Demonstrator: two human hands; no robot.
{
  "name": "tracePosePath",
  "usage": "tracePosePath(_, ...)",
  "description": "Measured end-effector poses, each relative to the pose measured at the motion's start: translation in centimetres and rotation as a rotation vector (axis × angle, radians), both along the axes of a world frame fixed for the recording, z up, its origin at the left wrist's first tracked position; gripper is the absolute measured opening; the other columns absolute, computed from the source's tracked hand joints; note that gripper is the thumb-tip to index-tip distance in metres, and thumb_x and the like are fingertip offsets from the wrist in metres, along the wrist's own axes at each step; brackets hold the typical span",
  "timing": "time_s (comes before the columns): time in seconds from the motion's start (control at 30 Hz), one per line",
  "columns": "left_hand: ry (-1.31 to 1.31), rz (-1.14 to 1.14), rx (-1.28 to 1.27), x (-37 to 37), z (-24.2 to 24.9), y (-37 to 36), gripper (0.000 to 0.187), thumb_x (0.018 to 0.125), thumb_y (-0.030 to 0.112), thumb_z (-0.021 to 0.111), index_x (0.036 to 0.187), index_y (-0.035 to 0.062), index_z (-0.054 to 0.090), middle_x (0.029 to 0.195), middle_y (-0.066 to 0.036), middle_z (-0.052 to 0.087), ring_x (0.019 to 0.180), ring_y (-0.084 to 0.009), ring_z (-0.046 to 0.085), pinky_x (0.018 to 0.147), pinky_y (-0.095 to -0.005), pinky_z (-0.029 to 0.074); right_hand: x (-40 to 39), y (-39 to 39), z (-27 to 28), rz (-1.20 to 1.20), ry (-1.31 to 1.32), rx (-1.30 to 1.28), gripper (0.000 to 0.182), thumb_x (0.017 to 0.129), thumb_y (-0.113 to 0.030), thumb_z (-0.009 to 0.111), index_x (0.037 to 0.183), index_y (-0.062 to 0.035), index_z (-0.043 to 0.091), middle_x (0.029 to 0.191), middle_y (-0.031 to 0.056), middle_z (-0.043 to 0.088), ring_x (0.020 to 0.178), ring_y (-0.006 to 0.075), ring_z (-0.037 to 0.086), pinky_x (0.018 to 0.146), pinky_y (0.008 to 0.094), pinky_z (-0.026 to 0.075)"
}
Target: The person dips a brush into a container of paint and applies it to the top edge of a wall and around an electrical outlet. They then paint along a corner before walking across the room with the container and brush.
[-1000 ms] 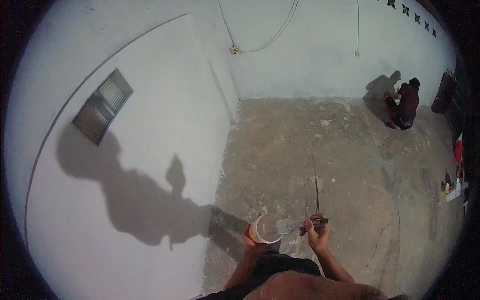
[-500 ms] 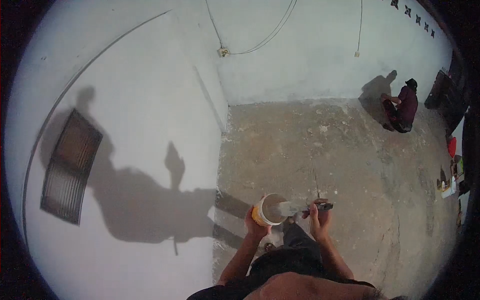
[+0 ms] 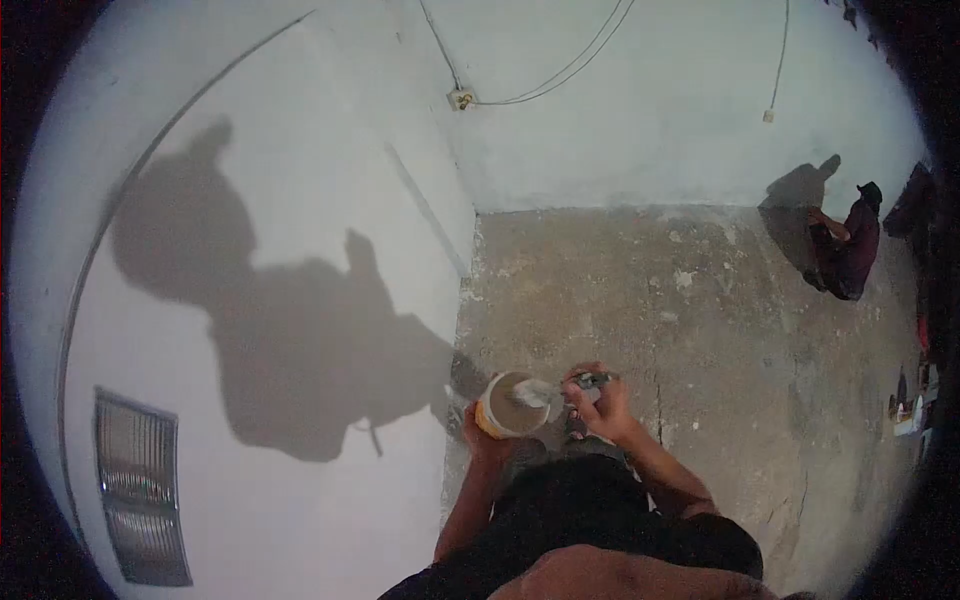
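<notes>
My left hand (image 3: 484,442) is wrapped round the side of a small white-and-yellow bucket (image 3: 487,418), which it holds tilted in front of my body. Inside the bucket the surface looks greyish. A paintbrush (image 3: 533,393) with a broad whitish head and a dark handle is gripped in my right hand (image 3: 603,407). Its head reaches over the rim into the bucket's mouth, while the handle end sticks out past my fingers.
A white wall (image 3: 330,520) rises close on my left, with a louvred vent (image 3: 140,490) low down. A person (image 3: 850,245) crouches by the far wall at right. Wires hang from a wall socket (image 3: 461,99). The concrete floor (image 3: 580,280) is stained.
My view has turned and moved nearer the left wall. The bucket and brush have shifted left and up in view, and the brush head now reaches further into the bucket.
</notes>
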State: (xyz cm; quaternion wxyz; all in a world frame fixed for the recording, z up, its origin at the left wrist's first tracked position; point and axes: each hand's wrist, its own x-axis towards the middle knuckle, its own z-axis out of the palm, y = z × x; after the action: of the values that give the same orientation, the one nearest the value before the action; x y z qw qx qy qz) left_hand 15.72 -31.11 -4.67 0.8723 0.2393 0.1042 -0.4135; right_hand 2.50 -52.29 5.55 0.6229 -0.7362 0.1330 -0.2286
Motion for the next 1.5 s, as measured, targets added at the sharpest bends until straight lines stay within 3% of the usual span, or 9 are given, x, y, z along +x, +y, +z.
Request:
tracePosePath(0.07, -0.132, 0.061, 0.107, 3.2, 1.2, -2.2, 0.073, 0.099, 0.059, 0.038, 0.150, 0.0074, 0.047, 0.148, -0.016, 0.054, 0.134, -0.0372, 0.054, 0.112, -0.0537, 0.043, 4.6, -2.4, 1.5, 0.147, -0.031, -0.234, 0.028, 0.098, -0.016, 0.068, 0.119, 0.0010, 0.061, 0.100, 0.0190, 0.074, 0.091, 0.0284, 0.075, 0.080, 0.0380, 0.058)
tracePosePath(0.2, -0.017, 0.110, -0.091, 10.2, 0.9, -6.7, 0.068, 0.101, 0.055, 0.033, 0.148, 0.0072, 0.048, 0.145, -0.018, 0.054, 0.131, -0.0404, 0.054, 0.107, -0.0605, 0.046, 13.5, -6.4, 2.3, 0.208, -0.161, -0.411, 0.022, 0.098, -0.017, 0.070, 0.112, -0.0012, 0.064, 0.099, 0.0143, 0.075, 0.090, 0.0229, 0.076, 0.071, 0.0348, 0.060)
tracePosePath(0.37, -0.094, -0.007, -0.172, 21.4, -0.5, -12.5, 0.077, 0.098, 0.059, 0.043, 0.158, 0.0101, 0.036, 0.153, -0.017, 0.048, 0.139, -0.0392, 0.048, 0.112, -0.0582, 0.041, 24.6, -10.5, 2.3, 0.338, 0.035, -0.569, 0.028, 0.090, -0.017, 0.079, 0.114, -0.0082, 0.067, 0.102, 0.0149, 0.075, 0.090, 0.0312, 0.076, 0.074, 0.0420, 0.062)
tracePosePath(0.7, -0.073, -0.104, -0.183, 46.2, 2.4, -23.8, 0.076, 0.099, 0.053, 0.043, 0.162, 0.0125, 0.029, 0.156, -0.018, 0.044, 0.144, -0.0372, 0.042, 0.119, -0.0554, 0.034, 46.6, -19.7, 6.3, 0.144, -0.084, -0.585, 0.027, 0.088, -0.015, 0.080, 0.108, -0.0041, 0.065, 0.100, 0.0154, 0.075, 0.085, 0.0302, 0.076, 0.073, 0.0411, 0.061)
tracePosePath(1.1, 0.058, -0.148, -0.102, 62.9, 2.0, -35.6, 0.072, 0.101, 0.051, 0.041, 0.159, 0.0101, 0.034, 0.154, -0.016, 0.047, 0.142, -0.0356, 0.045, 0.118, -0.0532, 0.036, 61.6, -32.5, 7.0, 0.092, -0.169, -0.532, 0.029, 0.090, -0.007, 0.077, 0.115, -0.0037, 0.062, 0.103, 0.0162, 0.075, 0.091, 0.0280, 0.077, 0.077, 0.0386, 0.061)
tracePosePath(1.17, -0.554, -0.123, -0.132, 65.5, 2.9, -38.8, 0.070, 0.101, 0.050, 0.041, 0.159, 0.0106, 0.035, 0.154, -0.015, 0.048, 0.141, -0.0354, 0.046, 0.118, -0.0538, 0.036, 64.7, -36.3, 6.5, 0.151, -0.089, -0.527, 0.028, 0.090, -0.007, 0.077, 0.114, -0.0027, 0.062, 0.102, 0.0161, 0.074, 0.088, 0.0271, 0.076, 0.077, 0.0367, 0.061)
tracePosePath(1.2, -0.557, -0.113, -0.126, 67.3, 2.6, -40.7, 0.070, 0.101, 0.050, 0.041, 0.159, 0.0106, 0.035, 0.154, -0.015, 0.048, 0.141, -0.0354, 0.046, 0.118, -0.0538, 0.036, 66.4, -38.3, 6.3, 0.162, -0.095, -0.524, 0.028, 0.090, -0.007, 0.077, 0.114, -0.0027, 0.062, 0.102, 0.0161, 0.074, 0.088, 0.0271, 0.076, 0.077, 0.0367, 0.061)
tracePosePath(1.27, -0.054, -0.098, -0.175, 70.7, 2.0, -43.7, 0.069, 0.101, 0.050, 0.040, 0.159, 0.0115, 0.035, 0.154, -0.014, 0.047, 0.142, -0.0352, 0.045, 0.118, -0.0548, 0.036, 69.7, -41.5, 6.2, 0.164, -0.169, -0.322, 0.028, 0.090, -0.007, 0.077, 0.113, -0.0023, 0.061, 0.100, 0.0139, 0.074, 0.085, 0.0252, 0.076, 0.076, 0.0355, 0.060)
tracePosePath(1.5, 0.022, 0.096, -0.017, 78.1, 2.8, -53.5, 0.072, 0.096, 0.060, 0.044, 0.145, 0.0077, 0.051, 0.143, -0.018, 0.054, 0.130, -0.0375, 0.054, 0.107, -0.0578, 0.046, 79.5, -50.9, 4.2, 0.117, -0.200, -0.462, 0.029, 0.089, -0.004, 0.078, 0.113, -0.0023, 0.060, 0.099, 0.0123, 0.074, 0.084, 0.0211, 0.074, 0.071, 0.0334, 0.059)
